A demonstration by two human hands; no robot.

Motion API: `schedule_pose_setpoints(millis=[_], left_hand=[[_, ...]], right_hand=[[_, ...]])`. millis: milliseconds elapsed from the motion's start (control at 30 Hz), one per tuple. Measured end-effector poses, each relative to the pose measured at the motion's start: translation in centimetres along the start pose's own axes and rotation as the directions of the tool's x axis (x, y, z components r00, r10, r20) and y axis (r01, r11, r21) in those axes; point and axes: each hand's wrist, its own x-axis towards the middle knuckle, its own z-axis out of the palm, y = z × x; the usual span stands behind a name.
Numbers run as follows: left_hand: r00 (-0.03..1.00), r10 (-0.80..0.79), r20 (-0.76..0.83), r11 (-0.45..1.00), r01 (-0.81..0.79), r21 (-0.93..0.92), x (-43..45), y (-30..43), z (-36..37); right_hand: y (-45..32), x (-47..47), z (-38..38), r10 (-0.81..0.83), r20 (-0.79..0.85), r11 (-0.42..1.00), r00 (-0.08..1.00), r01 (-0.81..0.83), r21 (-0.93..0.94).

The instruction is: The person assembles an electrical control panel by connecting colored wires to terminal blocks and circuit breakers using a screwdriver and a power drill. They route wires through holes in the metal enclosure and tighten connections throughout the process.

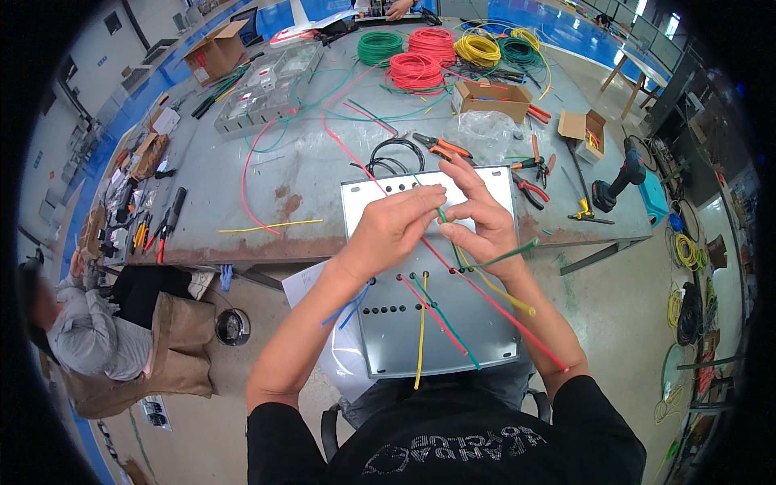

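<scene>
A metal panel [439, 339] with rows of small holes lies tilted between my lap and the table edge. Above it my left hand [403, 221] and my right hand [479, 212] meet at a green wire [441, 214], each pinching it between thumb and finger. Yellow, red and green wires stick out of grommets in the panel; one red wire [503, 309] passes under my right forearm's side, beside a yellow wire [497, 291]. Farther left on the panel are a short red wire [436, 318], a yellow wire [420, 351] and blue wires [354, 306].
Wire strippers [445, 145], pliers [530, 191] and a cordless drill [618, 176] lie on the metal table [315, 182]. Behind are red wire coils [418, 70], yellow coils [478, 50], a cardboard box [492, 100] and a plastic organizer [267, 91]. A seated person [103, 327] is at left.
</scene>
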Motion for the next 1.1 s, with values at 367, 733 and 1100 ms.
schedule_pose_setpoints(millis=[367,733,1100], left_hand=[[0.997,-0.071,-0.044,0.966,0.080,0.248,0.2,-3.8,-1.6],[0.970,-0.243,0.017,0.953,0.236,0.192,-1.0,-5.0,-0.5],[1.000,0.011,0.021,0.890,-0.019,0.455,-1.1,-8.9,-2.7]], right_hand=[[-0.5,0.3,0.1,0.078,0.070,0.997,0.994,-0.079,0.013],[0.2,1.0,1.2,0.136,0.094,0.987,0.986,-0.143,0.076],[3.1,2.9,2.9,0.083,0.036,0.930,0.996,-0.065,-0.362]])
